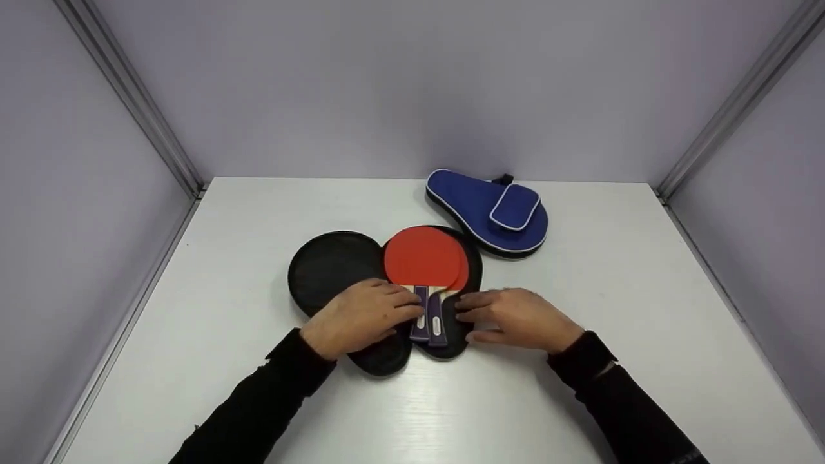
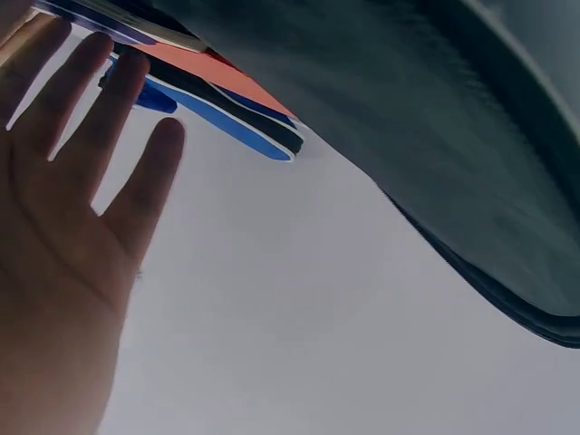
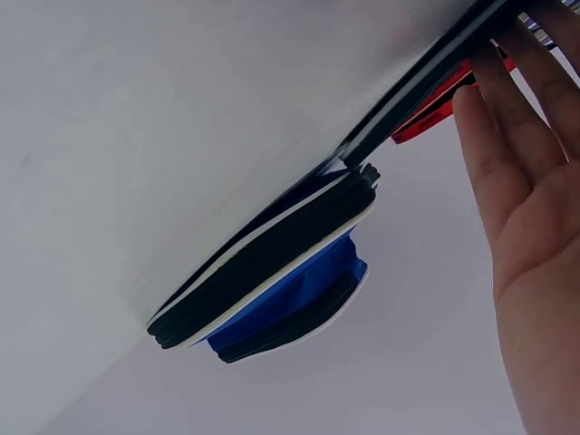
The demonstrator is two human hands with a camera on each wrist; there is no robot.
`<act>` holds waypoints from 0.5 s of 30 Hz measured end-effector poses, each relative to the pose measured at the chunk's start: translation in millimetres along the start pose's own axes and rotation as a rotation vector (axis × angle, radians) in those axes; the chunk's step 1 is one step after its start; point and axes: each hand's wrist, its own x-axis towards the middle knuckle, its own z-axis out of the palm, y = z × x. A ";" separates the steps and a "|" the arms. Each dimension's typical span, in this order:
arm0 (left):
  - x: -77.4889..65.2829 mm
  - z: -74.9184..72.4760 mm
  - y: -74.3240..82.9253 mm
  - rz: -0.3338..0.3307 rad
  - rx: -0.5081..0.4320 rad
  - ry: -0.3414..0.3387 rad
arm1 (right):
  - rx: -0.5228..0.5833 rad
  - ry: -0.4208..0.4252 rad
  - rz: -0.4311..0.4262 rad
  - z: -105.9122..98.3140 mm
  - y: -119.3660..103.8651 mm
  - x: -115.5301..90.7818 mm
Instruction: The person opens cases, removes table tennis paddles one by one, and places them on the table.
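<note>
The open case (image 1: 332, 261) is holding two red paddles (image 1: 422, 256) in its right half. The left hand (image 1: 362, 316) is lying over the case's left half, the right hand (image 1: 519, 319) at its right edge (both are showing extended, relaxed fingers).

Left half (image 1: 332, 261) and right half (image 1: 475, 264) of case side by side on table (image 1: 631, 309), left bat (image 1: 422, 256) partly over right bat (image 1: 465, 269) in right half, handles toward the person. Second case (image 1: 464, 193) behind and to the right, near the table's back edge, pouch (image 1: 515, 206) on top. Left hand (image 1: 364, 316) over left half, fingertips at left bat's handle; right hand (image 1: 522, 319) at right half's right edge.
</note>
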 end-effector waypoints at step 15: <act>23.3 3.9 19.4 0.102 0.138 0.051 | 0.047 -0.052 0.012 -1.6 -3.4 0.2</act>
